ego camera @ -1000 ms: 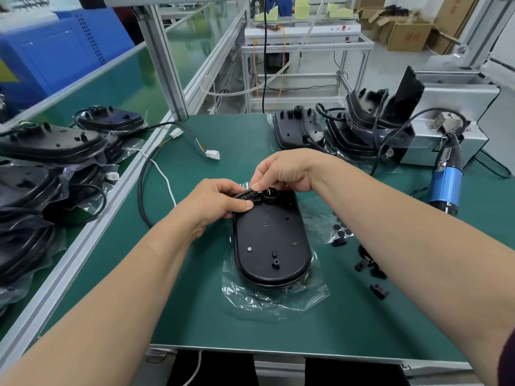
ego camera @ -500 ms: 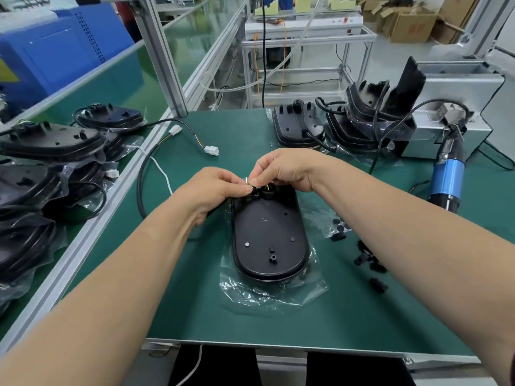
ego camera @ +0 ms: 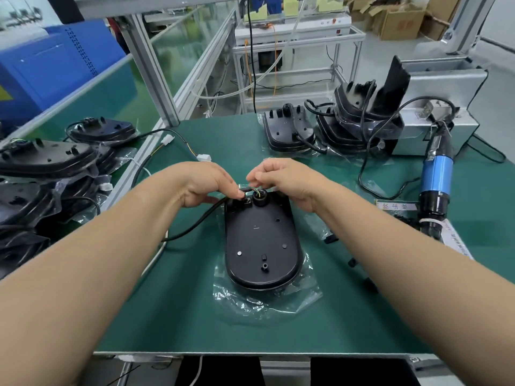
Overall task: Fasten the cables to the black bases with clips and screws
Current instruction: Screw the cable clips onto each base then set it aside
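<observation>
Black oval plastic base [ego camera: 262,240] lies flat on clear plastic bag [ego camera: 267,303], centre of green-matted counter [ego camera: 167,316]. Left-hand grip [ego camera: 206,182] curled, pinching black cable [ego camera: 195,227] at base's far end. Right-hand grip [ego camera: 284,179] curled, pinching thin coloured wires [ego camera: 257,194] above round socket [ego camera: 264,202]. Small black clips [ego camera: 330,240] scattered right. Blue electric screwdriver [ego camera: 437,174] far right. Stacked black bases [ego camera: 47,162] left and rear. Cardboard boxes [ego camera: 398,22] beyond.

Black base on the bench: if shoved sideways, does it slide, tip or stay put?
Likely slides: the black base lies flat on a clear plastic bag, a slick layer. Tipping looks unlikely, since it is wide, low and oval. The cable gripped by the left hand at its far end may tug it round.
</observation>
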`<act>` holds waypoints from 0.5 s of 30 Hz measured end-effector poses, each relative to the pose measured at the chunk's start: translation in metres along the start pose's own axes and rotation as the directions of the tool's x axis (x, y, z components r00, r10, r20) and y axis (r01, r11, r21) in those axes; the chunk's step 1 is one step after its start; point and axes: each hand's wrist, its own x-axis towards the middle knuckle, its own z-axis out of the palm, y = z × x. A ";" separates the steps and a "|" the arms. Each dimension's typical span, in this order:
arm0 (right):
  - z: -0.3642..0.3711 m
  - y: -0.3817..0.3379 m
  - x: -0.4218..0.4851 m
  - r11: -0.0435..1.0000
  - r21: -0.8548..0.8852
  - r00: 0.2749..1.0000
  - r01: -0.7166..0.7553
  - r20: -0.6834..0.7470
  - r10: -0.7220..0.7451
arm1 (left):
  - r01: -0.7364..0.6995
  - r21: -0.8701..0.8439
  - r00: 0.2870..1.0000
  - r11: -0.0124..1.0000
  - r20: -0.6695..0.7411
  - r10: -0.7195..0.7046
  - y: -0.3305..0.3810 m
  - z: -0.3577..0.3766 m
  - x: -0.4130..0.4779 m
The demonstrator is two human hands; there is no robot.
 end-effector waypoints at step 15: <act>-0.005 0.012 -0.023 0.984 -0.176 0.998 -0.006 0.061 0.017 | 0.103 0.079 0.988 0.992 0.107 -0.111 0.013 -0.005 0.016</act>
